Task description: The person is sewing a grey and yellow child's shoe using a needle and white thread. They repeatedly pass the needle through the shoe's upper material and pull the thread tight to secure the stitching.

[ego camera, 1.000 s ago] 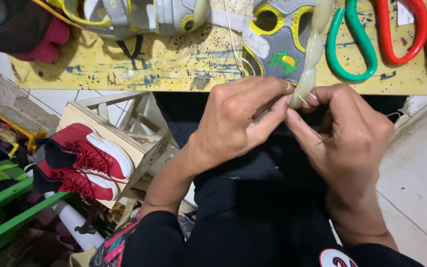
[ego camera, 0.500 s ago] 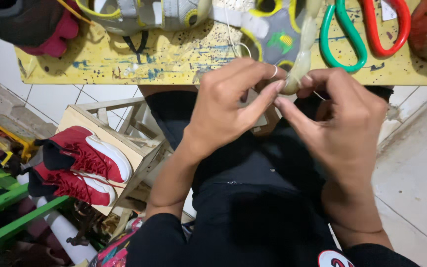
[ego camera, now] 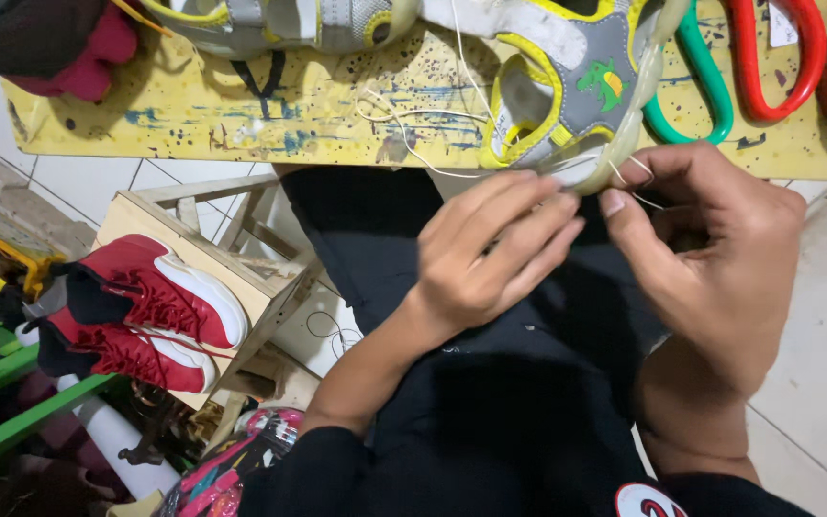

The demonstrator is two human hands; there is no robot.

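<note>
A small grey and yellow sandal point(ego camera: 571, 86) with a pale translucent sole lies at the near edge of a paint-stained yellow board point(ego camera: 270, 115). My left hand point(ego camera: 490, 254) has its fingertips against the sole's lower end. My right hand point(ego camera: 720, 254) pinches a thin pale thread point(ego camera: 433, 134) beside the sole; the thread loops back over the board. Whether a needle is in the fingers cannot be made out. A second matching sandal point(ego camera: 270, 21) lies at the board's top left.
Green-handled scissors point(ego camera: 696, 105) and red-handled scissors point(ego camera: 777, 67) lie on the board at the right. A pair of red sneakers point(ego camera: 145, 311) rests on a wooden stool point(ego camera: 251, 278) to the left. Green bars point(ego camera: 2, 421) and clutter fill the lower left; tiled floor point(ego camera: 815, 383) lies to the right.
Both hands have dropped slightly lower in view and the sandal's sole shows more above them. My fingers have shifted along the sole's end, and loose thread now lies over the board.
</note>
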